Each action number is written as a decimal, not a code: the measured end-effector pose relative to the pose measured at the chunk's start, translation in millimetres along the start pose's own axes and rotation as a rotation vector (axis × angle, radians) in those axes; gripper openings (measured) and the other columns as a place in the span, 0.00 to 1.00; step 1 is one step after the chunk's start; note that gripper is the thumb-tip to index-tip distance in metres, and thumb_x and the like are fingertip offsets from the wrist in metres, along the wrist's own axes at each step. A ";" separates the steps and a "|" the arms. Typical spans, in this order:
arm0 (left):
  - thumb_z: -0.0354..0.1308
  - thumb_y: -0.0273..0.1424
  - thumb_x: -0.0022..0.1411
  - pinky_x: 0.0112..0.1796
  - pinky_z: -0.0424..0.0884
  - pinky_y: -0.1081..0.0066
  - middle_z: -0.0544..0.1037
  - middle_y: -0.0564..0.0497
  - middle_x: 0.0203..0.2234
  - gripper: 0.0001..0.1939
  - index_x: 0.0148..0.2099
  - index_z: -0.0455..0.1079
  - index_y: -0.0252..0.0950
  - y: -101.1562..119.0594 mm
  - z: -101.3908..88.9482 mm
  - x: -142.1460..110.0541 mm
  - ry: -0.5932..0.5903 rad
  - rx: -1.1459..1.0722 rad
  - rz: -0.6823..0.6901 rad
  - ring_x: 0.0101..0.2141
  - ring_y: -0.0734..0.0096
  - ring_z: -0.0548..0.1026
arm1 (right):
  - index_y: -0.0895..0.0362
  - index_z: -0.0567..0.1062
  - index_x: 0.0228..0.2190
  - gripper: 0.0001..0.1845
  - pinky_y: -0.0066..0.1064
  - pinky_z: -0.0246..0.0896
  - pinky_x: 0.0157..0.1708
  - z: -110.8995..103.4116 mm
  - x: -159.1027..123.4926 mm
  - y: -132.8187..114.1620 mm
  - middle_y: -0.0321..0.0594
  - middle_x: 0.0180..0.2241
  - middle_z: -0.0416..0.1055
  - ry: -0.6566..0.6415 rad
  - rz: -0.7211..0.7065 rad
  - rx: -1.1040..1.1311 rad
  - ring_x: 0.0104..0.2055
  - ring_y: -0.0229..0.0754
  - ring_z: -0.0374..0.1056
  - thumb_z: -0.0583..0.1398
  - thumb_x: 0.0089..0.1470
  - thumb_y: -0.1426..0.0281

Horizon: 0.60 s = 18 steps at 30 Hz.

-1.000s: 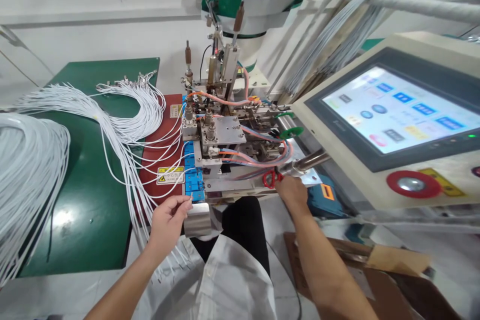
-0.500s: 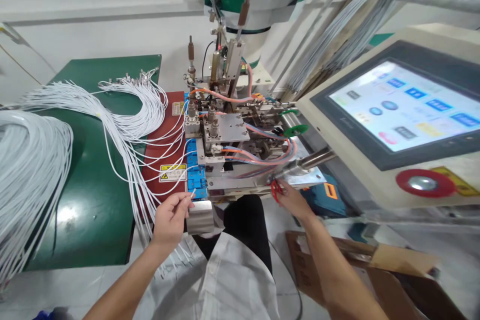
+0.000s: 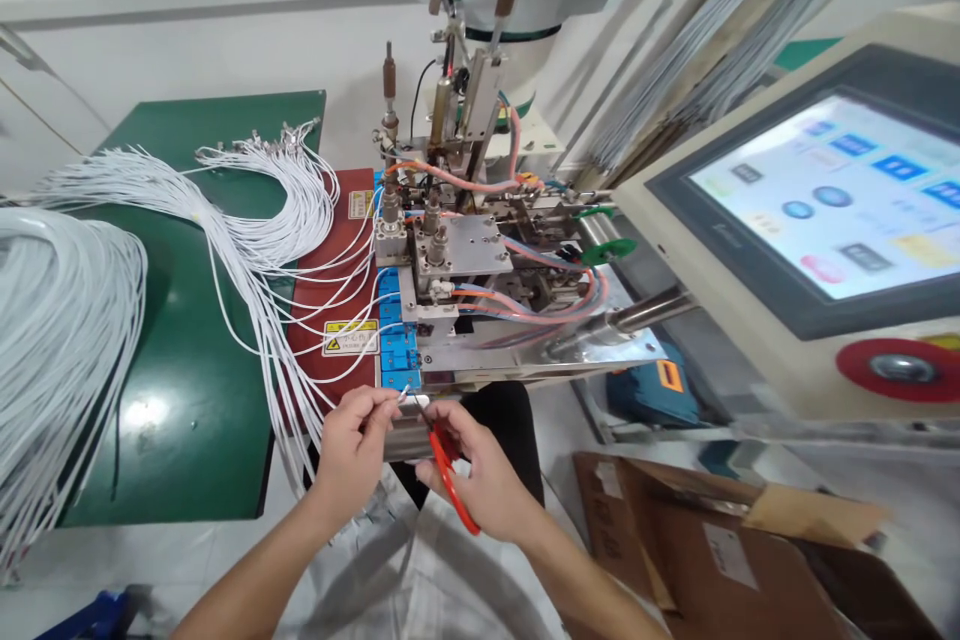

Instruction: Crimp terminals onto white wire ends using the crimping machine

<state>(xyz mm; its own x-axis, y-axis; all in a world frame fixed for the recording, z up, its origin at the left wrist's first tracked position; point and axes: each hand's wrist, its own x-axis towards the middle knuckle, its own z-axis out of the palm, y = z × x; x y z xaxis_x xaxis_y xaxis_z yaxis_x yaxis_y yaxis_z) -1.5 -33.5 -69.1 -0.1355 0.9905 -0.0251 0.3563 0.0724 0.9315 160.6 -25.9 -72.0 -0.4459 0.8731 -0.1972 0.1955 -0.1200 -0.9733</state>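
My left hand (image 3: pixel 352 438) pinches the end of a white cable (image 3: pixel 321 398) just in front of the blue clamps (image 3: pixel 399 360) along the machine's edge. A short tip of the cable sticks out past my fingertips. In my right hand (image 3: pixel 480 470) is a pair of red-handled scissors (image 3: pixel 450 480), with the fingers wrapped round the handles. The blades point up and left and meet the cable tip or lie very close to it; I cannot tell which. Several other white cables run from the bundle (image 3: pixel 232 270) into the clamps.
The metal crimping machine (image 3: pixel 457 245) with orange and blue air hoses stands ahead. At right a touch screen panel (image 3: pixel 817 190) with a red-ringed button (image 3: pixel 900 367) juts in. Left, a green table (image 3: pixel 195 460) bears coiled cables (image 3: pixel 67 320). Cardboard boxes (image 3: pixel 675 530) lie low right.
My right hand has brought the scissors from the machine's right front edge leftward to the cable tip. The left hand has shifted slightly right, still pinching the cable. The view has turned a little.
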 end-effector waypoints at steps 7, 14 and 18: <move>0.50 0.31 0.59 0.32 0.66 0.72 0.73 0.51 0.25 0.10 0.33 0.72 0.36 -3.6 -0.7 -2.2 -0.024 0.047 0.038 0.28 0.71 0.70 | 0.56 0.64 0.36 0.17 0.25 0.55 0.26 6.1 6.8 -11.4 0.31 0.24 0.60 0.048 -0.011 -0.086 0.24 0.33 0.53 0.61 0.42 0.69; 0.51 0.30 0.59 0.34 0.67 0.70 0.74 0.50 0.26 0.09 0.33 0.72 0.36 -2.4 -0.9 -1.3 -0.026 0.127 0.095 0.30 0.69 0.71 | 0.56 0.65 0.38 0.18 0.25 0.56 0.26 5.8 4.4 -11.5 0.32 0.25 0.62 0.090 -0.030 -0.211 0.25 0.33 0.56 0.61 0.43 0.68; 0.51 0.31 0.59 0.34 0.67 0.71 0.74 0.50 0.26 0.09 0.31 0.71 0.36 -4.5 -0.3 -1.3 -0.036 0.150 0.118 0.30 0.69 0.71 | 0.56 0.65 0.38 0.17 0.24 0.57 0.26 6.5 4.5 -12.2 0.32 0.25 0.64 0.109 -0.047 -0.230 0.25 0.34 0.58 0.61 0.43 0.67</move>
<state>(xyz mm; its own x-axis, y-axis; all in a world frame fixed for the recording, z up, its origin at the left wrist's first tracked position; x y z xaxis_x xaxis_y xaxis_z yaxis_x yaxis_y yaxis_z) -3.2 -35.1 -73.1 -0.0521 0.9965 0.0653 0.5018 -0.0305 0.8644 150.5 -23.6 -61.8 -0.3647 0.9225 -0.1265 0.3756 0.0215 -0.9265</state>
